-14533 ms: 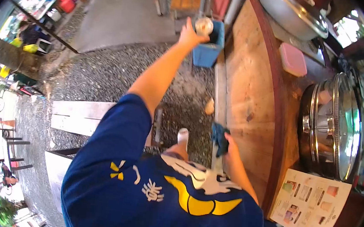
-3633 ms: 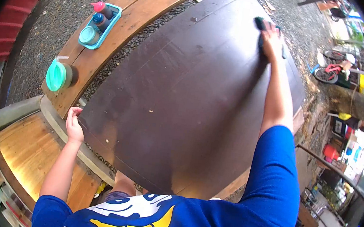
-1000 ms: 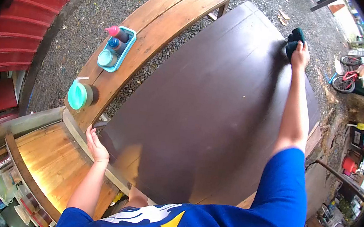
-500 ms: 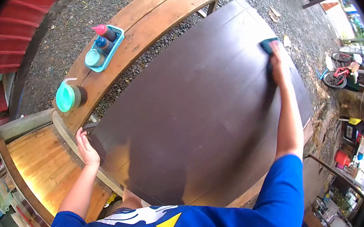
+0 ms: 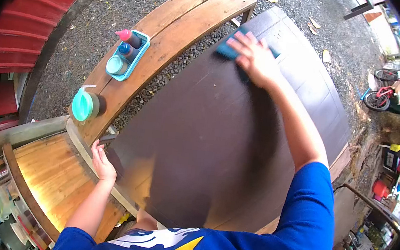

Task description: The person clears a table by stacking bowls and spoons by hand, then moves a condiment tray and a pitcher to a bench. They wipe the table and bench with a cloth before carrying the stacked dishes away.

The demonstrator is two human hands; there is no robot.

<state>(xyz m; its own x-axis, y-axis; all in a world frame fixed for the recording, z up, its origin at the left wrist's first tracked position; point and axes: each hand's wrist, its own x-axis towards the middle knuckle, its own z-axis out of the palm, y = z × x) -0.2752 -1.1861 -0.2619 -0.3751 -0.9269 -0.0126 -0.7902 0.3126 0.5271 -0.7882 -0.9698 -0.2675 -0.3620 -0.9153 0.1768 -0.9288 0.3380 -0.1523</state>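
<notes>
A dark brown tabletop (image 5: 195, 124) with a glossy sheen fills the middle of the head view. Near its far left edge, my right hand (image 5: 257, 63) lies with fingers spread over a dark teal cloth (image 5: 225, 51), pressing it to the surface. Motion blurs the cloth, and the palm hides part of it. My left hand (image 5: 104, 164) is raised beside the table's near left corner, fingers loosely extended and nothing in them.
Left of the table runs a wooden bench (image 5: 171, 31). On it stand a light blue basket (image 5: 144, 51) with two squeeze bottles and a lidded jar, and a pitcher with a mint-green lid (image 5: 83, 106). Gravel (image 5: 93, 31) surrounds them; a small bicycle (image 5: 378, 99) is far right.
My right hand has swept the cloth leftward across the far part of the tabletop, from the right side to the left edge. My left hand stays by the corner; the view has shifted slightly.
</notes>
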